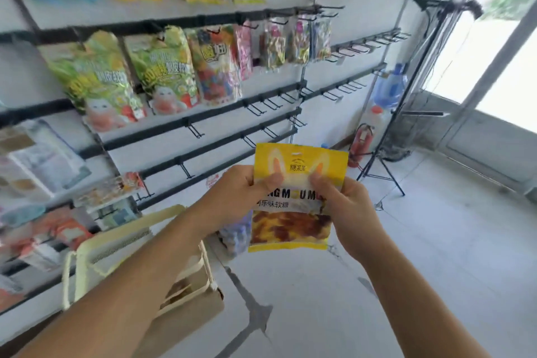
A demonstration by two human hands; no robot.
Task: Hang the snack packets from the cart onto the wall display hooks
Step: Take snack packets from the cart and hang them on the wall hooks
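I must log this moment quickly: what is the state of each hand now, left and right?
Left hand: closed, pinching the yellow snack packet at its left side.
Right hand: closed, pinching the same packet at its right side.

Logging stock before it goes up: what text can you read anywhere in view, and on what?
"NG M U M", partly hidden by both thumbs: yellow packet, gripped by left hand and right hand.
Chinese characters on it: too blurred.
Hanging packets: print blurred, unreadable.
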